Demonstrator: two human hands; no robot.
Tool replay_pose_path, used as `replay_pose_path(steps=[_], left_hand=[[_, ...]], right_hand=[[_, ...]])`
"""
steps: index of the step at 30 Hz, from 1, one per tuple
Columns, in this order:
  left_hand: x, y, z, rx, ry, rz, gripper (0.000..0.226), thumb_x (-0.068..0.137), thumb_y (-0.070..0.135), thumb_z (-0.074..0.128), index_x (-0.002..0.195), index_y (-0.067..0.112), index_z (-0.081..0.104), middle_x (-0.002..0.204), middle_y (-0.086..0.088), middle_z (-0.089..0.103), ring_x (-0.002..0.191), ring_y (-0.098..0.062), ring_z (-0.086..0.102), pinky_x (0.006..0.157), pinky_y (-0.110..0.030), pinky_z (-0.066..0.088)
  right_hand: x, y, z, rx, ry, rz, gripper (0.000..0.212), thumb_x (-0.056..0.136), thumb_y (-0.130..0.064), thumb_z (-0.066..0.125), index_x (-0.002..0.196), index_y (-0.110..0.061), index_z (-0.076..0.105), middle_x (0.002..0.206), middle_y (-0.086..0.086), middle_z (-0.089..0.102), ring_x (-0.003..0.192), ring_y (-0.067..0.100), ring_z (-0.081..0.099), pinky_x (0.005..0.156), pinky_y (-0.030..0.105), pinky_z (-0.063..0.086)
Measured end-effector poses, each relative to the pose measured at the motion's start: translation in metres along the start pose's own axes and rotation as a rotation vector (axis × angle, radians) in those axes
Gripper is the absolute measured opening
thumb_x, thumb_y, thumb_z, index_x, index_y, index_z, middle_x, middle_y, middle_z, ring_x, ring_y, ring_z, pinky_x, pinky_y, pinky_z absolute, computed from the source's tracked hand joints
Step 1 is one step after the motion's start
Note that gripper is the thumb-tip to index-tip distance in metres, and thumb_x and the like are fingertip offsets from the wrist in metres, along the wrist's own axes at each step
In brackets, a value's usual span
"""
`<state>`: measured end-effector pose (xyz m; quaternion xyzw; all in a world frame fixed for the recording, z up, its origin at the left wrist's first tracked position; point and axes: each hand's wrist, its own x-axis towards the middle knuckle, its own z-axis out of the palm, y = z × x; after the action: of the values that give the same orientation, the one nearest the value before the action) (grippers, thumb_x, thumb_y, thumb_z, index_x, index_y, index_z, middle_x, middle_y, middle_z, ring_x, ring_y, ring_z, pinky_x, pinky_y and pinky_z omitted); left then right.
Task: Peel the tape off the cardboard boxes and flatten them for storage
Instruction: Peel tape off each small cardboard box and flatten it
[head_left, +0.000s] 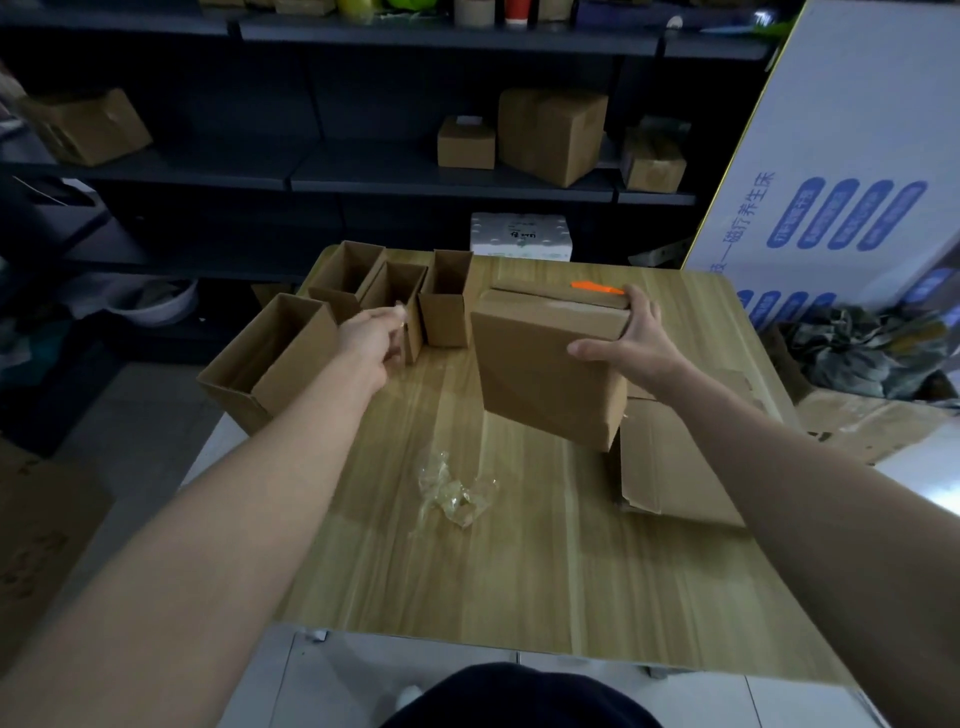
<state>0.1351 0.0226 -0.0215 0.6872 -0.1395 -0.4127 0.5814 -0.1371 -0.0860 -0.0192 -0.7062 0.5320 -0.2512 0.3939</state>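
Observation:
My right hand (631, 338) grips the far right corner of a flattened cardboard box (545, 369), held tilted above the wooden table (467, 571). My left hand (374, 335) reaches to the far left and touches the near corner of an open small box (397, 296); its fingers are mostly hidden behind the hand. Three more open boxes stand there: a large one (270, 358) overhanging the left edge, one (345, 275) at the back, one (449, 301) to the right. A wad of peeled clear tape (454, 491) lies mid-table. Flattened cardboard (670, 467) lies at the right.
An orange cutter (597, 287) lies on cardboard behind the held box. Dark shelves (415, 176) with several boxes stand behind the table. A big white printed carton (841, 156) leans at the right, with a dark bag (872, 353) below it.

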Motion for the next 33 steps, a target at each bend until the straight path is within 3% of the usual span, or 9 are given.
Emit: replay_pose_path(steps=[6, 12, 15, 17, 19, 24, 27, 30, 33], left_hand=[[0.008, -0.032, 0.008, 0.147, -0.036, 0.034, 0.006, 0.090, 0.009, 0.061, 0.093, 0.011, 0.065, 0.090, -0.004, 0.065, 0.080, -0.016, 0.062, 0.078, -0.029, 0.055], [0.009, -0.117, 0.011, 0.441, -0.175, -0.108, 0.010, 0.088, -0.005, 0.060, 0.082, 0.003, 0.060, 0.087, -0.014, 0.061, 0.064, -0.014, 0.056, 0.048, -0.013, 0.051], [0.010, -0.158, 0.009, 0.802, -0.240, -0.137, 0.019, 0.086, 0.001, 0.065, 0.104, -0.003, 0.065, 0.085, -0.009, 0.065, 0.069, -0.017, 0.056, 0.065, -0.021, 0.053], [0.002, -0.169, 0.007, 0.942, -0.281, -0.129, 0.028, 0.088, 0.005, 0.063, 0.116, 0.001, 0.061, 0.091, -0.004, 0.062, 0.077, -0.016, 0.057, 0.056, -0.005, 0.041], [0.001, -0.174, 0.009, 1.039, -0.311, -0.108, 0.040, 0.090, 0.006, 0.060, 0.129, -0.001, 0.052, 0.105, -0.003, 0.062, 0.089, -0.016, 0.057, 0.055, -0.004, 0.036], [-0.002, -0.155, 0.009, 1.241, -0.456, -0.100, 0.039, 0.093, 0.010, 0.054, 0.131, 0.002, 0.053, 0.135, -0.013, 0.054, 0.121, -0.026, 0.053, 0.097, -0.026, 0.042], [-0.008, -0.143, 0.011, 1.281, -0.577, -0.029, 0.046, 0.094, 0.010, 0.052, 0.139, 0.007, 0.043, 0.138, -0.010, 0.049, 0.109, -0.024, 0.056, 0.077, -0.024, 0.048], [-0.011, -0.136, 0.006, 1.213, -0.514, 0.026, 0.046, 0.091, -0.002, 0.047, 0.135, 0.008, 0.039, 0.099, -0.009, 0.060, 0.074, -0.019, 0.056, 0.051, -0.021, 0.041], [-0.011, -0.123, -0.003, 1.162, -0.400, 0.076, 0.042, 0.091, -0.004, 0.045, 0.133, 0.005, 0.043, 0.111, -0.015, 0.060, 0.100, -0.027, 0.061, 0.077, -0.031, 0.050]], right_hand=[[-0.002, -0.001, 0.008, -0.095, 0.015, -0.054, 0.112, 0.063, -0.036, 0.086, 0.148, -0.024, 0.014, 0.141, 0.002, 0.021, 0.130, 0.025, 0.030, 0.107, 0.045, 0.037], [-0.011, 0.005, 0.020, -0.150, -0.012, -0.070, 0.117, 0.062, -0.039, 0.085, 0.150, -0.024, 0.009, 0.146, 0.003, 0.017, 0.134, 0.027, 0.027, 0.109, 0.049, 0.036], [-0.014, 0.010, 0.019, -0.161, -0.015, -0.084, 0.118, 0.063, -0.039, 0.085, 0.151, -0.022, 0.009, 0.147, 0.003, 0.017, 0.135, 0.026, 0.026, 0.110, 0.048, 0.035], [-0.015, 0.013, 0.019, -0.164, -0.019, -0.097, 0.117, 0.064, -0.038, 0.085, 0.151, -0.022, 0.009, 0.147, 0.004, 0.017, 0.135, 0.025, 0.025, 0.110, 0.047, 0.034], [-0.017, 0.017, 0.019, -0.168, -0.023, -0.104, 0.116, 0.064, -0.038, 0.085, 0.151, -0.022, 0.009, 0.148, 0.004, 0.016, 0.136, 0.025, 0.025, 0.111, 0.047, 0.034], [-0.016, 0.018, 0.023, -0.215, -0.058, -0.117, 0.116, 0.065, -0.039, 0.084, 0.152, -0.022, 0.009, 0.150, 0.003, 0.013, 0.138, 0.027, 0.022, 0.112, 0.047, 0.031], [-0.014, 0.012, 0.025, -0.220, -0.079, -0.148, 0.115, 0.065, -0.039, 0.084, 0.151, -0.023, 0.010, 0.151, 0.004, 0.013, 0.138, 0.028, 0.023, 0.112, 0.048, 0.032], [-0.013, 0.004, 0.029, -0.220, -0.095, -0.182, 0.115, 0.065, -0.038, 0.084, 0.151, -0.022, 0.009, 0.149, 0.003, 0.015, 0.136, 0.027, 0.024, 0.111, 0.046, 0.033], [-0.014, -0.003, 0.035, -0.223, -0.119, -0.233, 0.115, 0.066, -0.038, 0.084, 0.150, -0.025, 0.007, 0.149, 0.001, 0.014, 0.135, 0.026, 0.025, 0.110, 0.046, 0.035]])
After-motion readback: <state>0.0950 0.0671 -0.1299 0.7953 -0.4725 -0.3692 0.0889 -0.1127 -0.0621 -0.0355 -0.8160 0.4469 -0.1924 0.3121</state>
